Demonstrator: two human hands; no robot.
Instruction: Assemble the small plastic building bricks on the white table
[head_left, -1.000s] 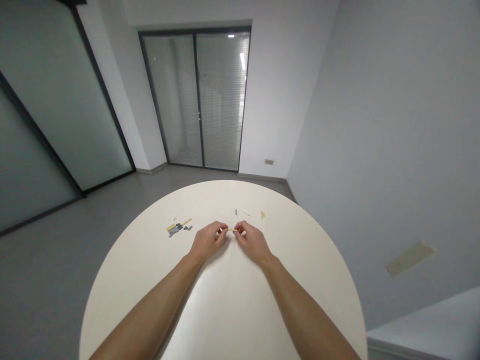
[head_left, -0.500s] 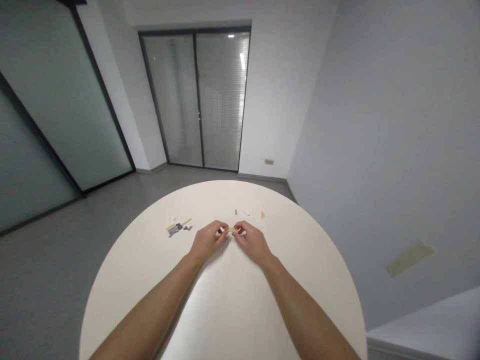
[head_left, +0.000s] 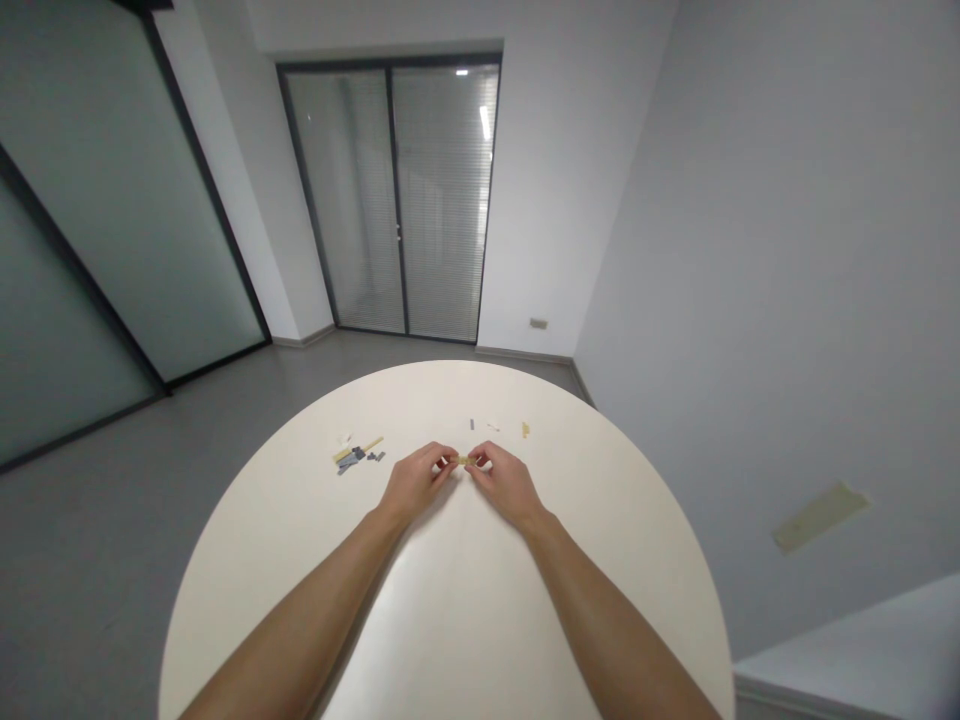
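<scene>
A small yellow building-block piece is pinched at both ends over the middle of the round white table. My left hand has thumb and fingers closed on its left end. On its right end, the fingertips of my right hand are closed as well. The piece is too small for me to make out its studs or how many parts it has. Beyond my hands lie a small grey piece, a tiny white piece and some yellow pieces.
Left of my hands, a loose heap of grey and yellow pieces lies on the table, with small white bits behind it. A glass door stands past the table's far edge, and a grey wall rises at the right.
The yellow piece looks slightly tilted between my fingertips and shows a narrower face. Both hands stay in nearly the same place.
</scene>
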